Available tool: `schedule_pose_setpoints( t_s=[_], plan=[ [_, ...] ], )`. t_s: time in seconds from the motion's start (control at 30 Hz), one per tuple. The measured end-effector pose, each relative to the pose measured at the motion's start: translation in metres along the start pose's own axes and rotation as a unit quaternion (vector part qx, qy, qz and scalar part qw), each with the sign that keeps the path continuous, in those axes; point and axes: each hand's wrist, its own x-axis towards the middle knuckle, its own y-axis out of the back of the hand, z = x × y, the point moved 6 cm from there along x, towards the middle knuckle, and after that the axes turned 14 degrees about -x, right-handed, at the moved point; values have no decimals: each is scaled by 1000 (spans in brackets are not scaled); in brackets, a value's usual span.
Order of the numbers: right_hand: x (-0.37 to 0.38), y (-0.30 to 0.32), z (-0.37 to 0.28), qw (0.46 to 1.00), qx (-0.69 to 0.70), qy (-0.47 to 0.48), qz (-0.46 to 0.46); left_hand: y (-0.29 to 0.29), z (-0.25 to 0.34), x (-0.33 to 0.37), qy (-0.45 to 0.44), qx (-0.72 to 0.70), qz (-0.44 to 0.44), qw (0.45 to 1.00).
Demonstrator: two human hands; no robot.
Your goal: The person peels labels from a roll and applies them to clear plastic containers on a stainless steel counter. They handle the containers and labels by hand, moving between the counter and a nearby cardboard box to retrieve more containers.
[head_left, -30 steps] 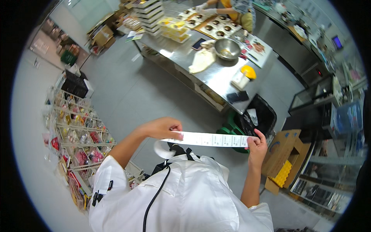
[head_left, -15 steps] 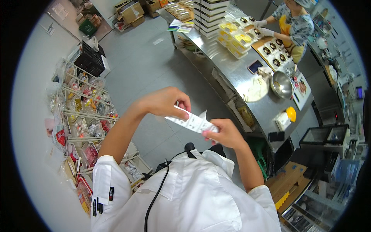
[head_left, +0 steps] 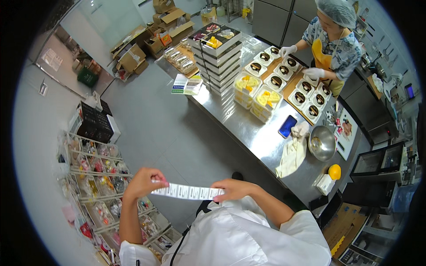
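A white strip of printed labels point(head_left: 188, 192) stretches almost level between my two hands, in front of my white jacket. My left hand point(head_left: 146, 181) pinches its left end between thumb and fingers. The right end sits in the grip of my right hand point(head_left: 231, 189), thumb on the face of the strip. Several label sections show along it, printed side toward me. Both hands are in the air above the grey floor, apart from the steel table.
On the steel table point(head_left: 213, 111) stand stacked trays point(head_left: 217, 57), yellow fruit tubs point(head_left: 265, 103), a phone point(head_left: 287, 126), a cloth point(head_left: 293, 155) and a metal bowl point(head_left: 321, 143). Across it, a gloved co-worker point(head_left: 333, 48) handles white cups. Bins of small packets point(head_left: 100, 186) line the left wall.
My hands have moved apart and toward my body, drawing the label strip out longer and straighter. The view has tilted up, showing more of the table and the co-worker.
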Motion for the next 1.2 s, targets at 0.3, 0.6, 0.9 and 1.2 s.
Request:
schedule_pose_setpoints(
  t_s=[0.3, 0.6, 0.9, 1.2],
  plan=[
    [217, 86, -74, 991, -2, 112, 74, 130, -21, 67, -21, -59, 180, 982],
    [461, 179, -79, 939, 213, 28, 269, 305, -106, 196, -109, -460, 134, 871],
    [657, 327, -153, 924, 187, 15, 333, 530, -101, 323, -127, -504, 138, 843],
    [851, 515, -142, 811, 26, 89, 578, 752, -70, 513, -145, -397, 148, 894]
  ],
)
